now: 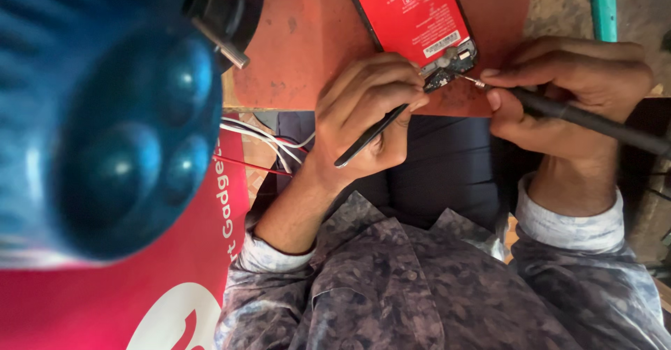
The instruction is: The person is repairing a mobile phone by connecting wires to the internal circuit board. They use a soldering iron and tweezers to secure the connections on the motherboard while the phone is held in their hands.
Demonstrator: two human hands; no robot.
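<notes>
A big blue lamp (105,112), blurred and close to the camera, fills the left side. Below it lies a red sheet (119,301) with white lettering, at the near left corner. The person's patterned shirt (419,287) spans the near edge, its sleeves pushed up with pale cuffs showing at both wrists.

Far from the body lies an orange mat (307,42), worn and stained, on the bench. On the mat rests an opened phone (416,18), its red inside face up and its dark circuit board exposed at the near end, right at the mat's near edge between the two hands.

The left hand (367,116) sits just left of the phone's near end, fingers curled narrow around black tweezers (370,135), whose tips reach toward the board; the handle end points near-left. The right hand (559,88) sits just right of the phone, thumb and fingers pinched tight on a black soldering iron (587,118). Its metal tip touches the board's right corner, and its handle runs off to the right.

White and red wires (269,144) trail from under the lamp toward the left wrist. A teal tool (603,4) lies at the far right, well apart from the hands.
</notes>
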